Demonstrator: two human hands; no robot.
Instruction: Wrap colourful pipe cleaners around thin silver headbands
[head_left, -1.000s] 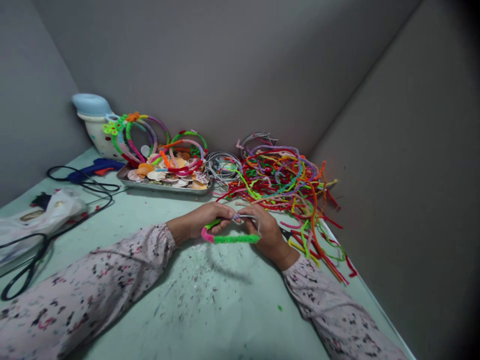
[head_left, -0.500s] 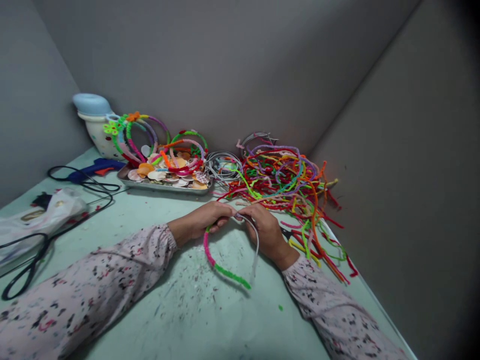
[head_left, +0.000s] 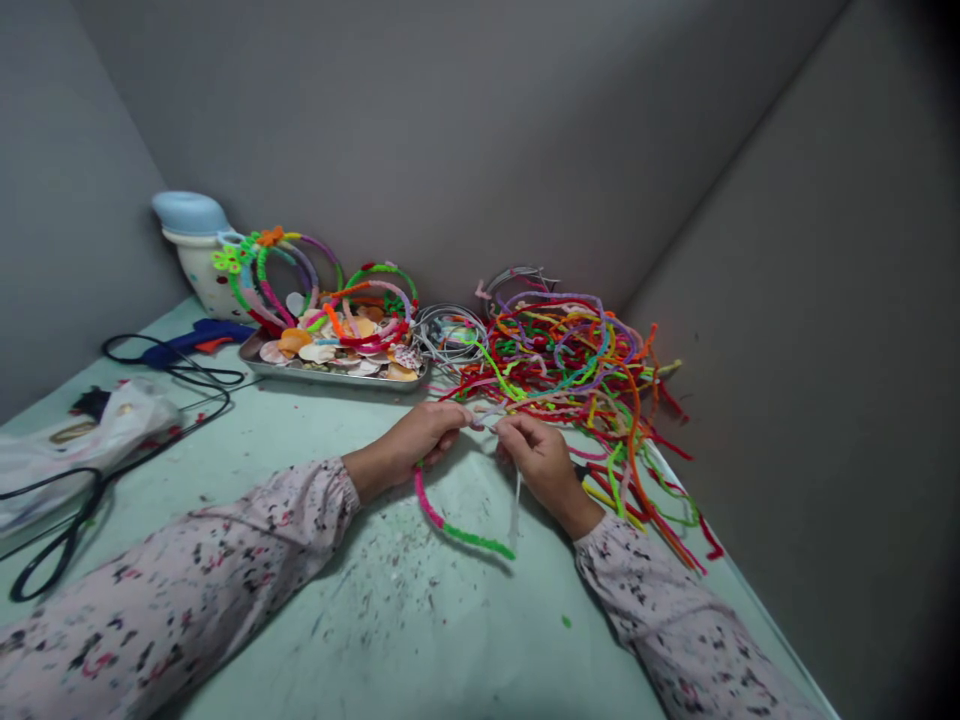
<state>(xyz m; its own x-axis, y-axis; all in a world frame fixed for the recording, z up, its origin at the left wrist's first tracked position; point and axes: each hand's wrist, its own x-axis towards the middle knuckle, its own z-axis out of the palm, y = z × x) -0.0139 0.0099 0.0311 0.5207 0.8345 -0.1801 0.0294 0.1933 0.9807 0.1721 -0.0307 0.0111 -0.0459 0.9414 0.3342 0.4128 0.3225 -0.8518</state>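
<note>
My left hand (head_left: 420, 437) is closed on a headband, its fingers pinched near the top of the arc. One side of the headband (head_left: 431, 512), wrapped in fuzzy pink and green pipe cleaner, hangs below that hand. The bare grey wire (head_left: 516, 505) of the other side shows below my right hand (head_left: 540, 462). Between both sets of fingertips runs a pale lilac-grey pipe cleaner (head_left: 491, 411). My right thumb and finger are pinched together on it close to the wire; the exact contact is too small to make out.
A metal tray (head_left: 337, 378) holds shells and finished colourful headbands. Right of it lie coiled grey wires (head_left: 450, 335) and a tangled pipe cleaner heap (head_left: 559, 350). To the left are a blue glue gun (head_left: 176, 345), black cord (head_left: 97, 490), plastic bag (head_left: 124, 425) and lidded container (head_left: 199, 260).
My right fingers have moved slightly apart from the left ones, with the pale strand now showing between them. The wrapped end has swung a little right.
</note>
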